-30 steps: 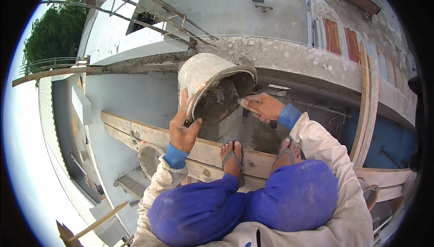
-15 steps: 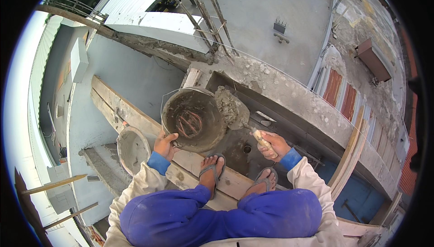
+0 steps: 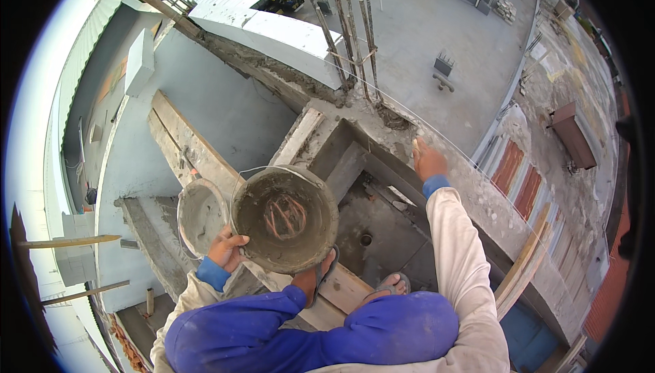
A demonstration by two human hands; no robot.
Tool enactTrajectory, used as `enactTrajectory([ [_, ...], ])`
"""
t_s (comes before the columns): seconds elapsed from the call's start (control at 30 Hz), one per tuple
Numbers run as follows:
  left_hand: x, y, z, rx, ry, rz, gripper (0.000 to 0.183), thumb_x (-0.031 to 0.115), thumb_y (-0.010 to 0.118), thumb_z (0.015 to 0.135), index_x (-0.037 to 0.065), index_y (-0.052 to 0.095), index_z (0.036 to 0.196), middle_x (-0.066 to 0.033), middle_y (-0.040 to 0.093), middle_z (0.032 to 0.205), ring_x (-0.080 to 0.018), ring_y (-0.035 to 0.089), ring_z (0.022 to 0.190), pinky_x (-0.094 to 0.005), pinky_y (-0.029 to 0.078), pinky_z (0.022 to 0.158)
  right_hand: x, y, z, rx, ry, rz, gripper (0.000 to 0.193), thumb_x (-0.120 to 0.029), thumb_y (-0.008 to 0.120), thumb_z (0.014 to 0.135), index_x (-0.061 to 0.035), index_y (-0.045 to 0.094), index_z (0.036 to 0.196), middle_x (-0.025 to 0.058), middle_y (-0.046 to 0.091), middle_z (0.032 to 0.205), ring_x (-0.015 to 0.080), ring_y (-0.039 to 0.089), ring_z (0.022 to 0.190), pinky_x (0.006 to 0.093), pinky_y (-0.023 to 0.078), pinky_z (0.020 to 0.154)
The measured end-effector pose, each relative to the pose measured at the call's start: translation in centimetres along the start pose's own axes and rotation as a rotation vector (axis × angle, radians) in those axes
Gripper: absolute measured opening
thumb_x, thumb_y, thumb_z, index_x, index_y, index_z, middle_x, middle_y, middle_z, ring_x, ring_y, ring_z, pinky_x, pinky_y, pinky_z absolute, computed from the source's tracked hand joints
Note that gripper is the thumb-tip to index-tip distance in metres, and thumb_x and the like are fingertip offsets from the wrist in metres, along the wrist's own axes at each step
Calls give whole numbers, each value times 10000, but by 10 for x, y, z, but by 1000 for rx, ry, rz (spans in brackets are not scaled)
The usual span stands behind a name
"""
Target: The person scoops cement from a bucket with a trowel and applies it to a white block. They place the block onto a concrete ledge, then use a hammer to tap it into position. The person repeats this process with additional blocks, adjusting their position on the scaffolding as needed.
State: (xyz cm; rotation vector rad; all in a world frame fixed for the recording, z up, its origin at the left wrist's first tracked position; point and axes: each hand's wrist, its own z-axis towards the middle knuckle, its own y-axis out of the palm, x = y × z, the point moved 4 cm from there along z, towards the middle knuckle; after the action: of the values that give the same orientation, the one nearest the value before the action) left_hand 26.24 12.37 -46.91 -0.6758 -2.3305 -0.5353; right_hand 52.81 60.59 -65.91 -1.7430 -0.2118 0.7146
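Note:
My left hand [image 3: 226, 250] grips the near left rim of a mortar-caked bucket [image 3: 310, 199], which is tipped so that I look down into it. Only wet residue and a reddish zigzag mark show inside. My right hand [image 3: 431, 161] is stretched out far over the concrete wall top, closed round the handle of a trowel [image 3: 415, 144]. The hand hides most of the handle, and the blade is hard to tell from the dark mortar [image 3: 394, 119] lying on the wall beside the upright bars.
Under my sandalled feet run wooden planks [image 3: 341, 291], with a recess [image 3: 382, 236] beyond them. A second bucket [image 3: 203, 212] stands at the left. Tied upright bars [image 3: 355, 38] rise from the wall corner. A string [image 3: 437, 131] runs along the wall.
My right hand has carried the trowel, which bore a heap of mortar, from the bucket's rim forward to the wall top. The bucket has shifted slightly nearer to me.

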Motion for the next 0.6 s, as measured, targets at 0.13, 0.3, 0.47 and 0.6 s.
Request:
enactTrajectory([
  [0.13, -4, -7, -2, -37, 35, 56, 608, -32, 600, 906, 29, 438, 1489, -139, 616, 1357, -308, 668, 1162, -576, 633, 863, -3, -7, -17, 18, 37, 42, 457, -394, 546, 1040, -159, 586, 1430, 208, 743, 997, 438, 709, 916, 556, 548, 791],
  [0.3, 0, -11, 1, 6, -69, 13, 647, -31, 594, 910, 58, 402, 1522, -132, 616, 1352, -303, 668, 1158, -574, 631, 880, 20, -11, -58, 278, -51, 194, 453, -383, 550, 1042, -144, 549, 1427, 227, 737, 961, 453, 708, 880, 565, 550, 756],
  [0.47, 13, -7, 14, -54, -120, 44, 657, -41, 587, 902, 64, 410, 1526, -134, 620, 1346, -298, 669, 1158, -571, 628, 895, 42, 8, -71, -21, 221, 2, 387, -383, 547, 1047, -124, 549, 1333, 253, 729, 956, 478, 700, 878, 579, 548, 756],
  [0.6, 16, -5, 19, -39, -153, 74, 660, -40, 589, 889, 55, 431, 1523, -131, 633, 1330, -286, 670, 1160, -532, 632, 901, 46, 5, -87, 75, 205, 133, 358, -409, 520, 1057, -100, 549, 1234, 270, 726, 955, 513, 687, 865, 601, 543, 754],
])
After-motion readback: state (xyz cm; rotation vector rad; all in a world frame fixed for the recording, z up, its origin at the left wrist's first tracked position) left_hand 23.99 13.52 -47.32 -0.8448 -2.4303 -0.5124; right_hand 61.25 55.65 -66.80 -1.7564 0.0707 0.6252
